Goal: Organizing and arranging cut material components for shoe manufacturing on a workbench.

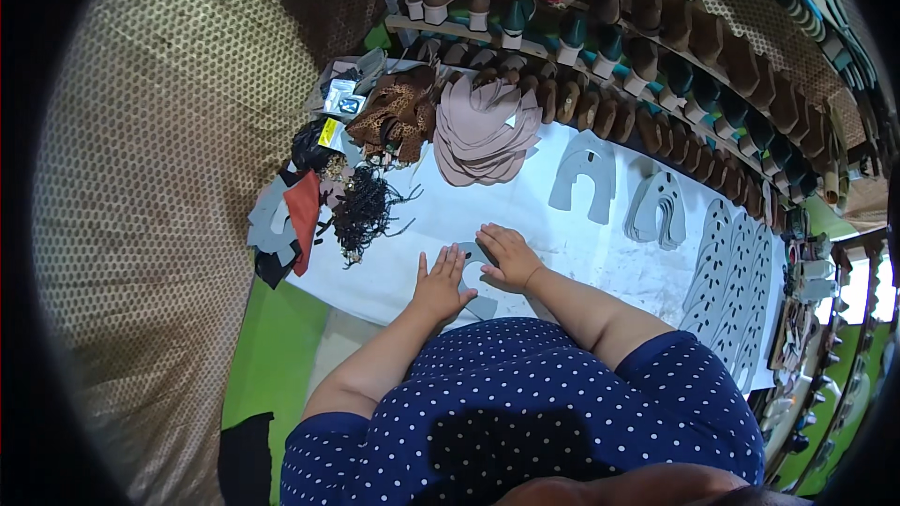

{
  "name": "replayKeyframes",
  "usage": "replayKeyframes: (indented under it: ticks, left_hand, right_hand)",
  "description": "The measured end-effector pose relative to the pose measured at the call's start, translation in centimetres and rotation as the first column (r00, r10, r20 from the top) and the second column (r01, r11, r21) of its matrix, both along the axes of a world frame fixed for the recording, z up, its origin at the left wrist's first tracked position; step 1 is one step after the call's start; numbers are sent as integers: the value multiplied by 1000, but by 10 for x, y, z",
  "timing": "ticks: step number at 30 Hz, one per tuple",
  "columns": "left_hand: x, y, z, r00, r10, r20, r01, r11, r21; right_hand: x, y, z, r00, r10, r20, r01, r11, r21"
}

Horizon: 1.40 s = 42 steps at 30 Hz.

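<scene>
A grey curved shoe-upper piece point(484, 307) lies on the white-covered table point(412, 248) close in front of me. My left hand point(442, 289) rests flat on its left side, fingers stretched out and thumb apart. From the right, my right hand point(508, 258) lies over its other side with the fingers extended. Both hands look open, and they cover much of the piece. Beyond them is a fanned pile of dusty-pink cut pieces point(483, 131). Similar grey U-shaped pieces point(583, 173) are laid out to the right, beside a small overlapping stack point(656, 211).
Long overlapping rows of grey pieces point(736, 272) cover the table's right end. At the left are black cords point(364, 211), a red scrap point(302, 215) and leopard-print material point(389, 112). Shelves of shoes point(647, 56) rise behind. A patterned curtain point(159, 178) hangs at left.
</scene>
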<state>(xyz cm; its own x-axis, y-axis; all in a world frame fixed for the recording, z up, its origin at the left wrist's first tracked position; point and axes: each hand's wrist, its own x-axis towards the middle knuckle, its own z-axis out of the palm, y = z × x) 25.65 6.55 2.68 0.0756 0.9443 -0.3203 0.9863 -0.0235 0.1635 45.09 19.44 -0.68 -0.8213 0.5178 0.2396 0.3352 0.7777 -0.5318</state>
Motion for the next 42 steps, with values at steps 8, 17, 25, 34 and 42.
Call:
replayKeyframes:
  ticks: [8,17,25,34,42]
  left_hand:
    - [1,-2,5,1000,13,-4,-13,999,-51]
    - [-23,-14,13,999,45,18,-43,995,-93]
    - [-115,-43,29,879,477,-27,-460,860,219]
    - [-259,-2,21,772,620,141,-621,686,379]
    - [-309,39,4,824,564,55,-526,726,443]
  right_hand:
    - [-1,-2,-1,998,-21,56,21,1000,-7]
    - [-3,-5,1,997,-20,78,20,1000,9]
    - [-2,-5,-5,989,-77,126,72,997,42]
    - [-12,-11,10,971,-158,181,139,984,114]
    - [-20,-13,16,956,-217,198,190,970,149]
